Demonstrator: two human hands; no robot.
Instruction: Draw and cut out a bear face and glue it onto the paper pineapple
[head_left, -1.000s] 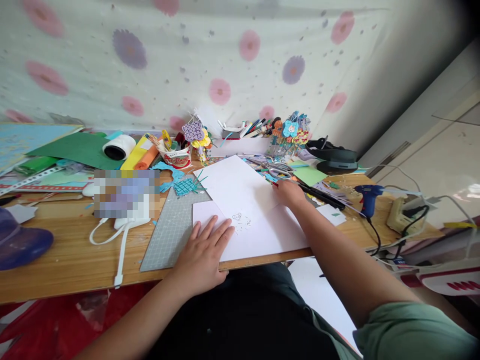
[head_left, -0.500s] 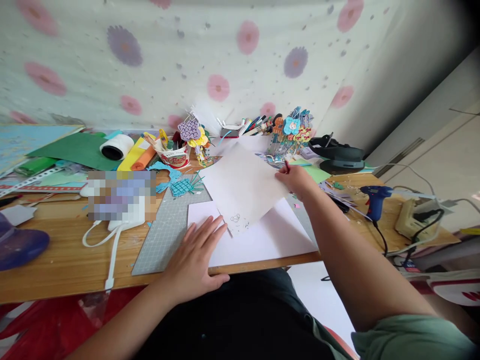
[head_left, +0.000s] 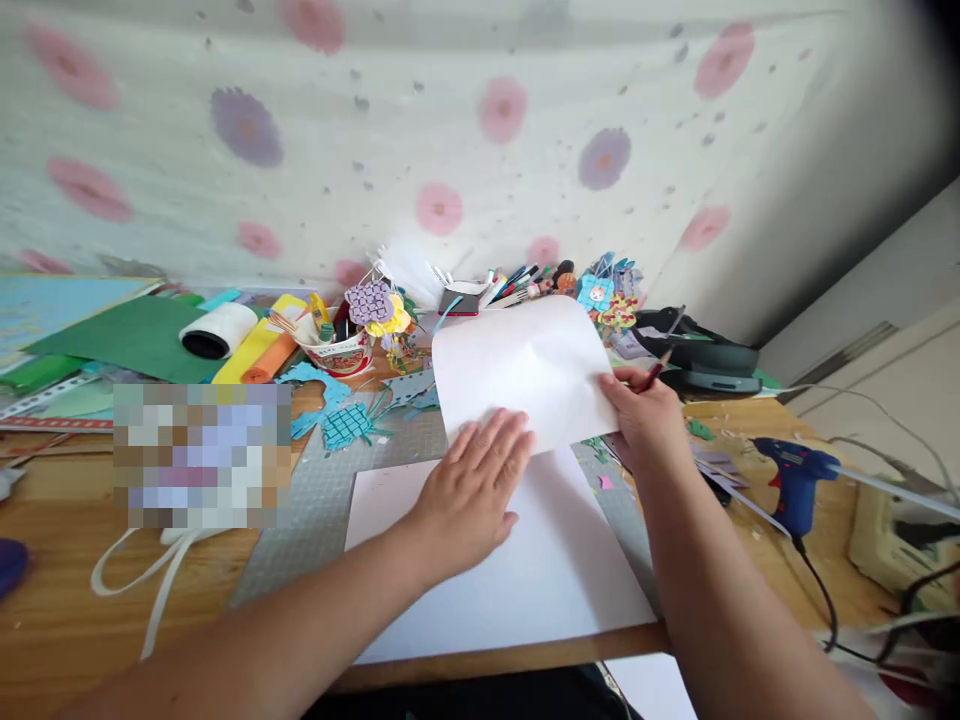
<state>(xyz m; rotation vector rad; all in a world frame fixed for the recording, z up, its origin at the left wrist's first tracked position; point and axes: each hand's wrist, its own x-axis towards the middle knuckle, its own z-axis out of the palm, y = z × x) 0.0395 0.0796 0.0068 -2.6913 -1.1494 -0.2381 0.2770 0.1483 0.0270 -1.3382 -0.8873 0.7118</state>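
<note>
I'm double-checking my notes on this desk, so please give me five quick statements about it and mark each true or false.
1. The right hand holds a pencil and the edge of a curved white sheet. True.
2. Both hands hold pencils. False: the left hand is open, its fingers over the sheet's lower edge.
3. A flat white paper lies on a grey cutting mat. True.
4. A red glue gun lies left of the papers. False: a blue glue gun is to their right.
5. An orange roll lies left of the printed tub. True.
</note>
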